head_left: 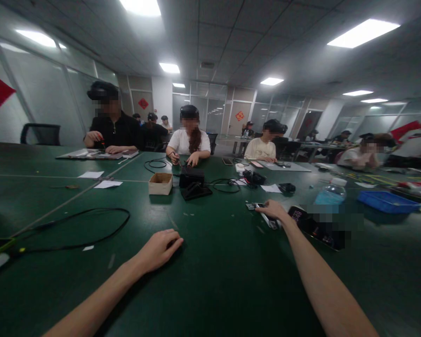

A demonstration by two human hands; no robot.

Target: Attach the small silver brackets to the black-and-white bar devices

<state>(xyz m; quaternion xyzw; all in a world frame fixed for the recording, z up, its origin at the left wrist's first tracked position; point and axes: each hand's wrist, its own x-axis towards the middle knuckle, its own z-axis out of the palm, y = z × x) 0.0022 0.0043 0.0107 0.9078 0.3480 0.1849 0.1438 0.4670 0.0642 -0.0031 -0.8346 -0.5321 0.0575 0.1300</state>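
My left hand [159, 248] rests on the green table [210, 281], its fingers loosely bent, thumb and forefinger apart, nothing visible in it. Farther off to the right, my right hand [274, 209] is closed over a slim silver-and-white device [269, 222] lying on the tabletop. A small grey piece [250, 206] shows at the device's far left end; whether the two are joined I cannot tell. Beside my right wrist lies a dark, flat, shiny item [314, 227] with printed characters, partly blurred out.
A small open box [160, 184] and a black stand-like device [192, 182] with cables stand ahead. On the right are a bottle of blue liquid [331, 193] and a blue tray [389, 202]. A black cable [126, 222] loops at left. Several people sit across the table.
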